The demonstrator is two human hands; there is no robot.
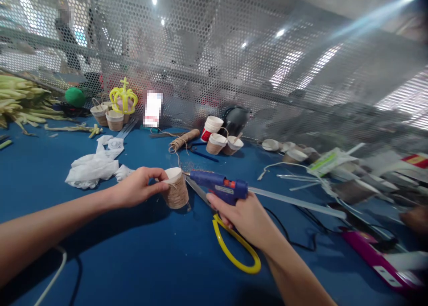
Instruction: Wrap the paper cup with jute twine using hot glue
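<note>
Between the thumb and fingers of my left hand (147, 185) is a small paper cup (176, 194) wrapped in brown twine, pinched at its rim. My right hand (239, 214) grips a blue hot glue gun (217, 184), with a long clear glue stick (297, 201) sticking out of its back. The gun's nozzle points left and is at the cup's upper right edge; whether it touches, I cannot tell. Under the gun lie scissors with yellow handles (234, 248), their blades partly hidden. A strand of twine runs from the cup back to a twine roll (185, 139).
Twine-wrapped cups (216, 144) stand behind, near stacked white cups (214, 123). White crumpled material (92, 170) lies left, a yellow crown (123, 98) behind it. At right are a purple power strip (371, 254), a black cord (310, 248) and more cups. A perforated metal screen (187, 65) borders the back.
</note>
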